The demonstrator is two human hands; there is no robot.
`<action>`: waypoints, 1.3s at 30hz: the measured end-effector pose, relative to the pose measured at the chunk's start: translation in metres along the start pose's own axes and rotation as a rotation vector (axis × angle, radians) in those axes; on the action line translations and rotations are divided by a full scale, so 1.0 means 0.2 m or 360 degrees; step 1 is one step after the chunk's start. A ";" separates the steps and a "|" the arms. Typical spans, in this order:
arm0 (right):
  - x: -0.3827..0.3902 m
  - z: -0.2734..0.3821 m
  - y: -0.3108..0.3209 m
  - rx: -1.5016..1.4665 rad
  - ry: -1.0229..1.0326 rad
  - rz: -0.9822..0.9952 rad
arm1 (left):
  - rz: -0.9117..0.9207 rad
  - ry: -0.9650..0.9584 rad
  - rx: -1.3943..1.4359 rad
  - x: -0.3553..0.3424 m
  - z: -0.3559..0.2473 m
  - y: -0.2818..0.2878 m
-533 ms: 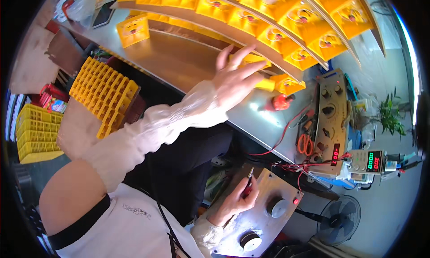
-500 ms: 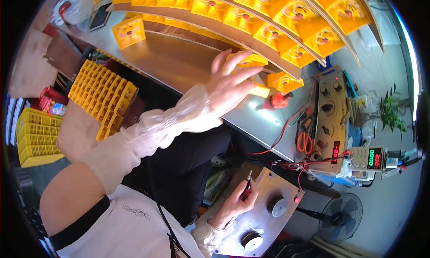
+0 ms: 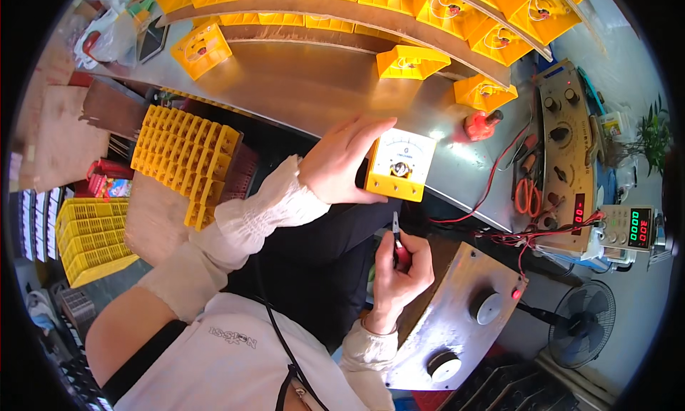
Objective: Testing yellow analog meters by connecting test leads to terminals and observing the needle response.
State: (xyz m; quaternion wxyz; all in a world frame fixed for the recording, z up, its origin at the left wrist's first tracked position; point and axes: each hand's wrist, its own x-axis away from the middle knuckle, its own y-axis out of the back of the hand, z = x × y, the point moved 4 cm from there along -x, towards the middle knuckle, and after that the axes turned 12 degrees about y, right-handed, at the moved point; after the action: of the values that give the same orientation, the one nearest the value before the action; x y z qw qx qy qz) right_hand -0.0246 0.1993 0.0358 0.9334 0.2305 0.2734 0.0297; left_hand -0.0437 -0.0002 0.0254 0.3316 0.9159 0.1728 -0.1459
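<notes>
My left hand (image 3: 337, 161) is closed around a small yellow panel meter (image 3: 394, 188), fingers behind and along its left side. The meter's white dial is turned up, with a round metal part below the scale and several small screws or studs along the lower yellow edge. Just below it, my right hand (image 3: 405, 282) grips a slim hand tool (image 3: 402, 253) with a pointed silver tip and red and black handle. That tip points up toward the meter but stands apart from it. Curled fingers hide part of the handle.
Yellow meter housings (image 3: 414, 63) stand on the metal bench (image 3: 307, 90) and its curved shelves. A red bottle (image 3: 479, 125), orange-handled scissors (image 3: 528, 197), and a knobbed instrument (image 3: 564, 133) are at right. A metal box with two round posts (image 3: 457, 325) stands beside my right hand. A yellow parts stack (image 3: 182, 154) is left.
My left hand has come back from over the bench and now holds the meter dial-up above my lap. My right hand has lifted the pointed tool off the metal box toward it.
</notes>
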 end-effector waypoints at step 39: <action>0.02 -0.10 0.01 -0.0225 -0.0332 -0.0189 | 0.0001 0.0004 -0.0126 0.06 0.05 0.03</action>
State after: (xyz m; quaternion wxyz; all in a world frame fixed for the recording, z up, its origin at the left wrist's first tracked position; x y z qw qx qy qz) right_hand -0.0307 0.2096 0.0200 0.9708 0.1493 0.1851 -0.0304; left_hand -0.0321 -0.0087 0.0182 0.3674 0.9024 0.1785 -0.1376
